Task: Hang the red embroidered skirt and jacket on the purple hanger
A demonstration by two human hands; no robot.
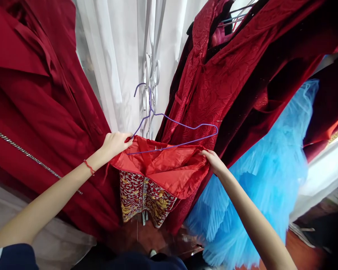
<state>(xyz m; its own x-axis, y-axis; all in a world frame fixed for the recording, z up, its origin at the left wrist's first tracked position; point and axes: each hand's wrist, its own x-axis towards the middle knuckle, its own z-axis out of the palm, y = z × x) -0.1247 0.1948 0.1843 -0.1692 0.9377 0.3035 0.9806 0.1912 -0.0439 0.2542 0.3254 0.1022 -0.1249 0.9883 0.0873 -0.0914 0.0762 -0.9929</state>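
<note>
My left hand [115,144] is closed on the left edge of a red garment [163,168] and on the left end of a purple wire hanger [174,129]. My right hand [212,160] pinches the garment's right edge. Between my hands the garment's red lining is spread wide, and its gold-embroidered outer cloth [143,198] hangs down below. The hanger sits partly inside the opening, hook pointing up. A red string bracelet [89,167] circles my left wrist.
Dark red dresses [39,112] hang on the left, with more red velvet and brocade garments [228,82] on the right. A blue tulle skirt [270,176] hangs at right. White curtains [118,56] and a white metal rack [152,67] stand behind.
</note>
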